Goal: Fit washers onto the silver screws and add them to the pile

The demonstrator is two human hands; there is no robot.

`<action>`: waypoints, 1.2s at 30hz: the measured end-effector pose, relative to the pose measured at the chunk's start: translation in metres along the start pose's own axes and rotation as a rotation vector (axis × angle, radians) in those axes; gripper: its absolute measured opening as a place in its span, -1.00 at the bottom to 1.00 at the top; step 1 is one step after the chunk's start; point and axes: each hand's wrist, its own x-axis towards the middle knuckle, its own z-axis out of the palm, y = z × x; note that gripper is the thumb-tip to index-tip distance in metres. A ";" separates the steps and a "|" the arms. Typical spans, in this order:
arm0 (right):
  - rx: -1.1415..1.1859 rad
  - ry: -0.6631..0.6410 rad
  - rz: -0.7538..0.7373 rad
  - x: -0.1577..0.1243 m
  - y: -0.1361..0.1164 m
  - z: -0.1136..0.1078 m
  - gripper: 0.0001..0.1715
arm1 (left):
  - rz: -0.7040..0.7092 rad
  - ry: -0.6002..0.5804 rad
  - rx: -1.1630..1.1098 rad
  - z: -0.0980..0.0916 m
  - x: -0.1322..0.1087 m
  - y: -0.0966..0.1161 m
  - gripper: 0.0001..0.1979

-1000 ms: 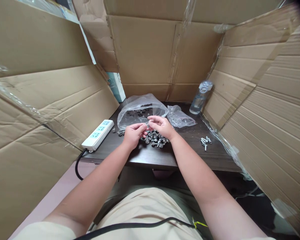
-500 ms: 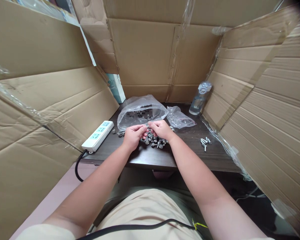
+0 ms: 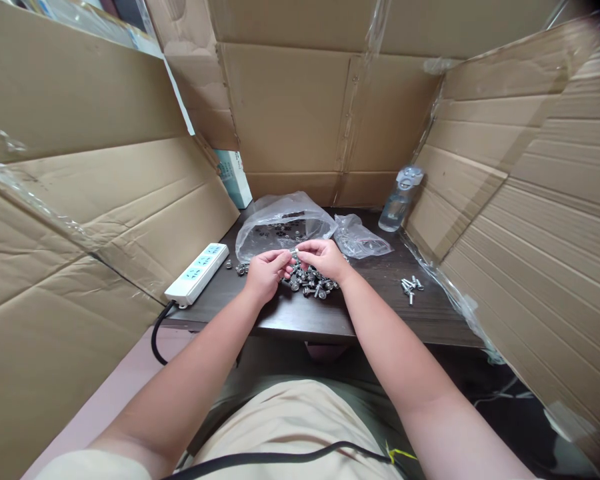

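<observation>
Over a pile of metal bolts point(image 3: 316, 287), my left hand point(image 3: 266, 275) and my right hand point(image 3: 326, 259) meet fingertip to fingertip. Both are closed in a pinch on one small metal bolt point(image 3: 295, 253), mostly covered by the fingers. Whether a nut or washer sits on it is too small to tell. Just behind my hands lies a large clear plastic bag point(image 3: 260, 233), its mouth toward me, with small dark and shiny parts inside. A smaller clear bag point(image 3: 363, 237) with metal pieces rests beyond my right hand.
At the left of the dark table point(image 3: 380, 293) lies a white power strip point(image 3: 197, 275) with a black cable. Several bolts point(image 3: 411, 288) sit apart on the right. A clear water bottle point(image 3: 399, 200) stands at the back right, a light blue box point(image 3: 234, 177) at the back left. Cardboard walls point(image 3: 285, 107) enclose the table.
My right fingers have shifted slightly around the bolt, and a little more of it shows. The whole view has moved slightly; the things on the table stay where they were.
</observation>
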 end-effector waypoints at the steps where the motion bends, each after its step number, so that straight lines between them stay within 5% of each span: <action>1: -0.011 -0.001 0.000 0.000 0.000 0.000 -0.60 | -0.002 -0.003 0.001 0.000 0.000 0.000 -0.63; 18: 0.076 -0.036 0.006 0.000 0.001 -0.001 -0.39 | -0.015 -0.019 0.017 0.002 -0.003 0.000 -0.64; 26: 0.020 -0.058 0.010 -0.002 -0.001 -0.002 -0.59 | -0.017 -0.028 0.027 0.002 -0.003 0.000 -0.65; 36: 0.025 -0.005 0.058 0.002 0.006 0.000 -0.36 | -0.023 -0.008 0.025 0.003 -0.003 0.000 -0.64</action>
